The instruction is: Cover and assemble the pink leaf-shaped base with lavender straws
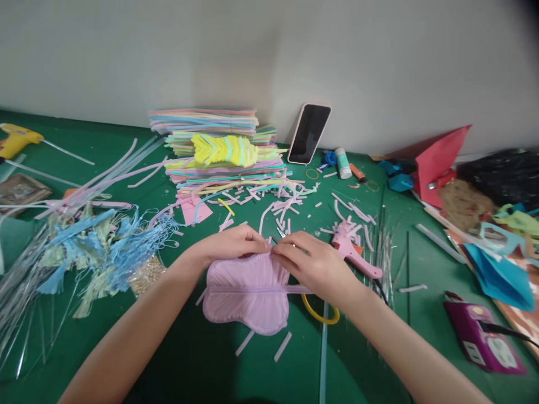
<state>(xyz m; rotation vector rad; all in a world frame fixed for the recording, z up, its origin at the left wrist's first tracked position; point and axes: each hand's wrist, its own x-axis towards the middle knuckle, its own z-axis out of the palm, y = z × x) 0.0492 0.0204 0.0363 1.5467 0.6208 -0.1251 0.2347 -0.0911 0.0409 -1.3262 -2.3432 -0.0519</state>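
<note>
A pink butterfly-shaped piece (pixel 246 292) built from foam strips lies on the green table (pixel 193 359) in front of me. My left hand (pixel 229 244) rests on its upper left edge with the fingers closed in a pinch. My right hand (pixel 314 264) lies over its upper right part, fingers pinched against the left hand's at the top middle. What the fingertips pinch is too small to make out. A pink glue gun (pixel 353 252) lies just right of my right hand. A yellow ring (pixel 320 315) sits under my right wrist.
A stack of coloured foam strips (pixel 217 146) with a yellow piece stands at the back by the wall. A phone (pixel 309 133) leans there. Cut pink scraps (pixel 286 205) litter the middle. Blue tassels (pixel 105 247) lie left, a purple device (pixel 484 336) and coloured paper (pixel 499 275) right.
</note>
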